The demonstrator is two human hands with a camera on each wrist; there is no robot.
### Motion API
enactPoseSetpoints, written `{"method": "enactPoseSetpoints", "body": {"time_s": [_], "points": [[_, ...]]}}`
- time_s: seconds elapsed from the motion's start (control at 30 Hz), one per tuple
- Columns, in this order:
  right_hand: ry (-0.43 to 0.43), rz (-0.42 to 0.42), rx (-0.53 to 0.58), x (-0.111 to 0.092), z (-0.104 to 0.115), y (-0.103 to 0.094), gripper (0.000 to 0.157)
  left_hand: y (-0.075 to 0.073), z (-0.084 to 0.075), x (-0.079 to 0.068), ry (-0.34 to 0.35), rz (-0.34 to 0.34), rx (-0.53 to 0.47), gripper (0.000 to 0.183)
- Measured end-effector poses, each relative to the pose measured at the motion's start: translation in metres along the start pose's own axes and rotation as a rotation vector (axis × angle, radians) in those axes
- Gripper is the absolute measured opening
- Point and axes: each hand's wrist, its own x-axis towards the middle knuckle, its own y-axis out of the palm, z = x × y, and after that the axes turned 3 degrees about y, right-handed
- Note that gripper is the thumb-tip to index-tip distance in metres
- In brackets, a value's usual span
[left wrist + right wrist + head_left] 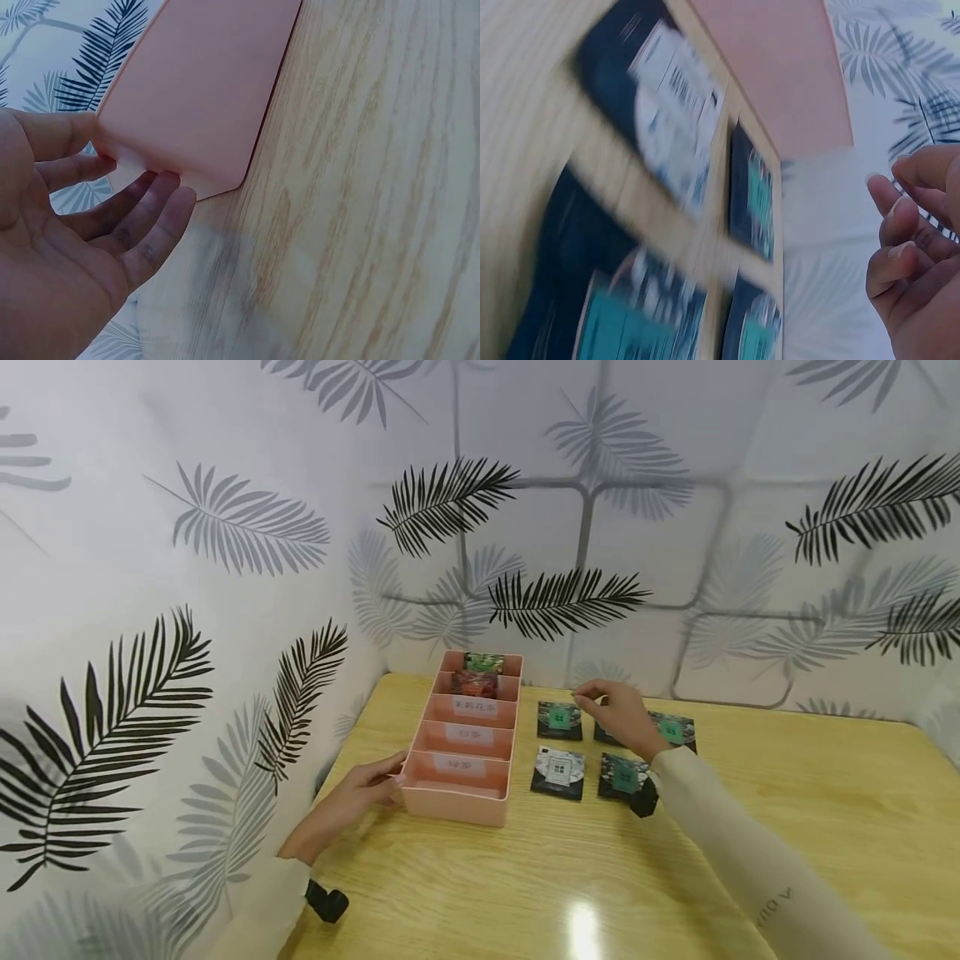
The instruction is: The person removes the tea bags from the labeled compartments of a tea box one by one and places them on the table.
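Grips the box (455, 808) by its near left corner with the left hand (352, 799), and hovers the empty, loosely curled right hand (626, 718) by the far packets (559, 721), right of the box's near-to-far length.

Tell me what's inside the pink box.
A green packet is in the farthest compartment, a dark red packet in the next; white labels show in the three nearer ones. The packets' lower ends, and anything beneath, are covered.

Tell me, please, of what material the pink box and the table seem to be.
Pink box: probably plastic, satin finish, judging by its thin, smooth, evenly coloured walls. Table: wood or wood-look laminate; grain shows, and a bright reflection suggests gloss.
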Motion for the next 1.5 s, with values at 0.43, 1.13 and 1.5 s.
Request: {"method": "enactPoseSetpoints", "body": {"time_s": [0.43,1.13,1.5], "points": [[-0.016,0.049,0.122,0.047,0.046,0.057,0.027,-0.001,-0.001,0.000,-0.020,-0.006,-0.003,0.057],[-0.003,0.124,0.044,0.086,0.074,0.089,0.027,-0.003,0.002,-0.002,-0.025,0.011,-0.011,0.059],[-0.036,0.124,0.003,0.085,0.076,0.092,0.017,-0.002,0.002,-0.001,-0.017,0.009,-0.003,0.060]]}}
